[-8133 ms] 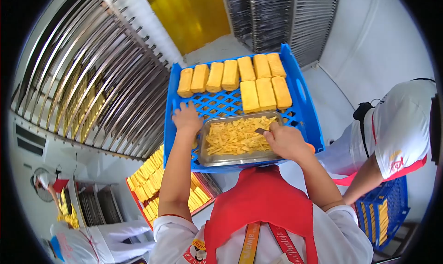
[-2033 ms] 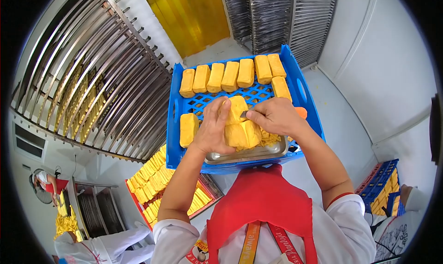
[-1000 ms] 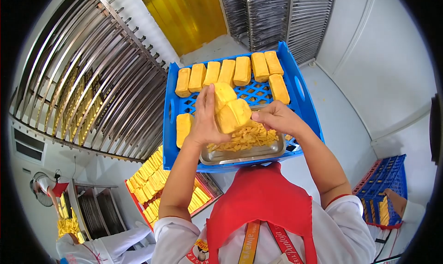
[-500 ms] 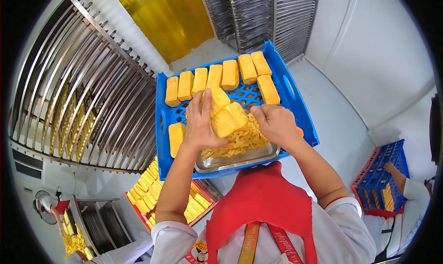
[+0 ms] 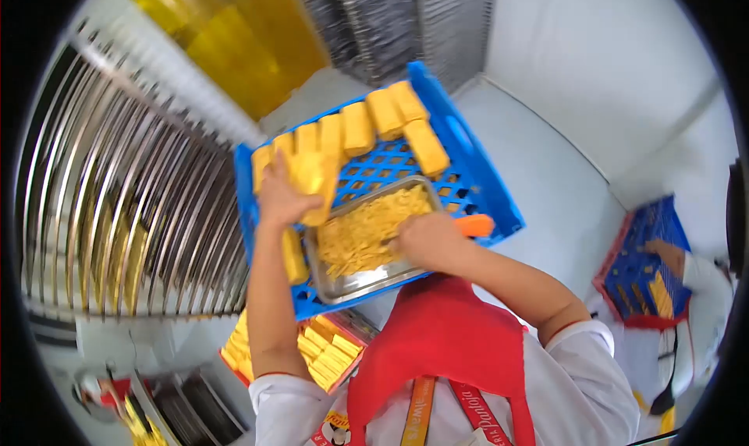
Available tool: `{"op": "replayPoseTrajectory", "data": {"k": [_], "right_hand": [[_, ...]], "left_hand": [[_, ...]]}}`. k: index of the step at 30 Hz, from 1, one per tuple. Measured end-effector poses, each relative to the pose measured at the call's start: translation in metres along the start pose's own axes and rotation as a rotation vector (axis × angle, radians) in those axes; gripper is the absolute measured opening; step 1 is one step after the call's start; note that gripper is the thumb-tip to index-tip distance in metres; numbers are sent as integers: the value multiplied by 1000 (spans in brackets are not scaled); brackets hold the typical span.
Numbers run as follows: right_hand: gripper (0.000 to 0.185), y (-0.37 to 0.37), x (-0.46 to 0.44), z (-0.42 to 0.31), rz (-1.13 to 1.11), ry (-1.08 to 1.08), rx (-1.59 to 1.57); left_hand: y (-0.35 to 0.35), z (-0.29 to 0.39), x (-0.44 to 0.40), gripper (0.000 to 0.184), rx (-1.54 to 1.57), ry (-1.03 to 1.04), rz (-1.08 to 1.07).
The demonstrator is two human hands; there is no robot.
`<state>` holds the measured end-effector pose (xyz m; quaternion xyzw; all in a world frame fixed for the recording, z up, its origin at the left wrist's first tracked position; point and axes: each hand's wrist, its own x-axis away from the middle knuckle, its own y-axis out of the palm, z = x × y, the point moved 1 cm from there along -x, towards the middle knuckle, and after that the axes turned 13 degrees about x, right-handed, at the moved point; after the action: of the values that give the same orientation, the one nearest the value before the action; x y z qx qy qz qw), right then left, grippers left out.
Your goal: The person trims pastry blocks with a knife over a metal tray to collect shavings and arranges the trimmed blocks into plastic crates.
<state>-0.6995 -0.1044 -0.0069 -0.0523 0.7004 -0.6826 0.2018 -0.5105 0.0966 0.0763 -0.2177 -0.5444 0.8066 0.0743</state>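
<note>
My left hand (image 5: 285, 198), blurred by motion, is closed around a yellow block (image 5: 312, 173) over the left part of a blue crate (image 5: 493, 200). Below it sits a metal tray (image 5: 351, 292) filled with yellow shreds (image 5: 370, 224). My right hand (image 5: 429, 242) is closed at the tray's right side, over the shreds; what its fingers hold, if anything, is hidden. Just beyond its knuckles shows an orange handle (image 5: 473, 226), near the tray's right end. More yellow blocks (image 5: 357, 130) stand along the crate's far side, and one block (image 5: 294, 256) lies left of the tray.
A tall metal rack (image 5: 156, 196) stands at left, other racks (image 5: 390, 25) at the back. Below the crate is a red crate (image 5: 347, 374) of yellow pieces. A co-worker's hand (image 5: 663, 255) is at stacked crates (image 5: 644, 235) on the right.
My left hand has carried the yellow block left, away from the shreds, uncovering more of the tray. My right hand has come lower and inward over the tray. The view has shifted and turned.
</note>
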Motion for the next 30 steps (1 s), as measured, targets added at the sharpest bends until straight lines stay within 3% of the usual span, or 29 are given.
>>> {"op": "replayPoseTrajectory", "data": {"k": [4,6,9,10,11,12,13,20,22,26,30], "right_hand": [[13,22,2,-11,-63,-8,-113],[12,37,0,-19,-92,14,-39],[16,58,17,-4,-186,19,-51],[20,64,29,4,58,57,-34],[23,69,42,11,305,86,-9],[23,51,14,-26,291,74,20],[24,44,19,-24,315,83,-39],[22,-3,75,8,455,103,-147],[22,-16,100,23,486,109,-146],[21,-15,140,53,461,212,-158],[20,-8,169,67,456,297,-143]], "left_hand": [[30,-82,-52,85,492,-195,-605],[44,-103,-70,82,660,-311,-731],[74,-96,-107,86,471,-563,-737],[91,-76,-114,86,459,-542,-763],[100,-60,-115,88,412,-624,-652],[59,-95,-105,89,410,-714,-521],[38,-47,-80,94,511,-594,-717],[89,-134,-111,84,344,-720,-702],[86,-128,-104,33,331,-442,-473],[77,-134,-100,52,443,-415,-675],[72,-94,-78,59,458,-452,-651]]}}
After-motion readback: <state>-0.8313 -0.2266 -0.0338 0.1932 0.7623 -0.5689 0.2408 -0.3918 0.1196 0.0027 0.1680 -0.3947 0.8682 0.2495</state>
